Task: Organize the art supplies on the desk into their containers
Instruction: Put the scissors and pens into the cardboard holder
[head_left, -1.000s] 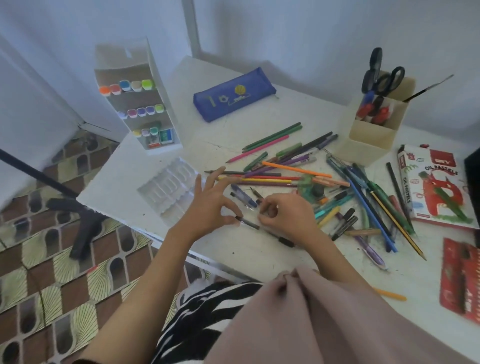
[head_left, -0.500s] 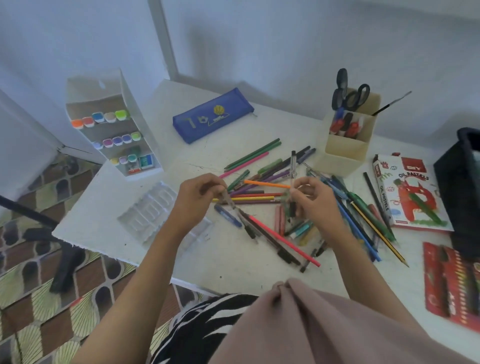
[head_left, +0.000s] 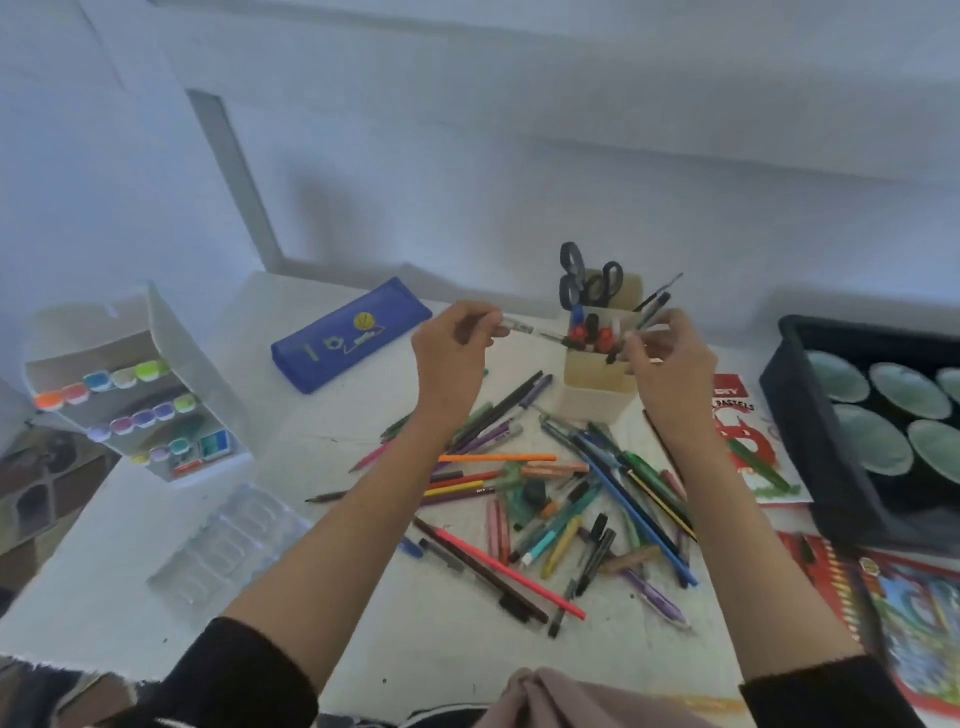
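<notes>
Pen (head_left: 519, 328) pinched in the grip of my left hand (head_left: 454, 345), a second pen (head_left: 653, 310) held in my right hand (head_left: 670, 364), I should stand both upright in the holder (head_left: 597, 384), clear of the scissors (head_left: 589, 297).

We see a white counter (head_left: 311, 415). At its left edge stands a marker rack (head_left: 135, 395), with a clear plastic tray (head_left: 228, 540) by the near-left corner. A blue pencil case (head_left: 350, 335) and a beige pen holder (head_left: 597, 384) sit toward the far edge. Loose pens and pencils (head_left: 550, 493) litter the middle. An oil pastels box (head_left: 748, 447), a black tray (head_left: 800, 415) and a pencil packet (head_left: 914, 613) line the right edge.
</notes>
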